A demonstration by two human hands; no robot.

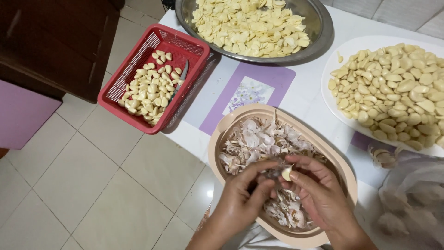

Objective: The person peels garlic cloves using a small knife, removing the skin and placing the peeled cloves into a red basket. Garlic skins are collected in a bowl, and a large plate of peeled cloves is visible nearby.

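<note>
My left hand [245, 194] and my right hand [317, 192] meet over a beige oval tub [217, 139] filled with papery garlic skins [263, 139]. A single pale garlic clove [287, 173] is pinched between the fingertips of both hands, the right thumb and fingers around it, the left fingers pressing at its side. A small blade may be in the left hand, but it is hidden.
A red plastic basket [152, 41] with peeled cloves and a knife [181, 78] stands at the table's left edge. A steel bowl [319, 32] of sliced garlic sits at the back. A white plate [333, 69] of peeled cloves lies right. A clear bag [411, 199] is at the lower right.
</note>
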